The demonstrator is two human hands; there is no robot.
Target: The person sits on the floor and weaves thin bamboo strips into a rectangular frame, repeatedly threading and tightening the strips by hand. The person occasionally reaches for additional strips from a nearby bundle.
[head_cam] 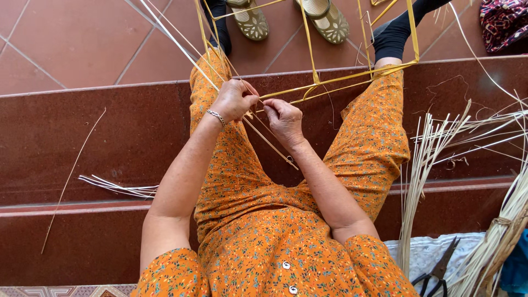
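1. left hand [235,100] and right hand [283,118] both have a pinched grip on thin cane strips [269,144], right between the knees.
2. the strips meet the yellow frame [335,85] just above the fingers.
3. loose cane bundle [434,159] lies on the step to the right, scissors [440,269] near it.

Two hands [258,107], two sandals [289,19], one scissors [437,272].

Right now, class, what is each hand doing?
Left hand: closed, pinching thin pale cane strips at the yellow strip frame.
Right hand: closed, pinching a strip at the same spot.
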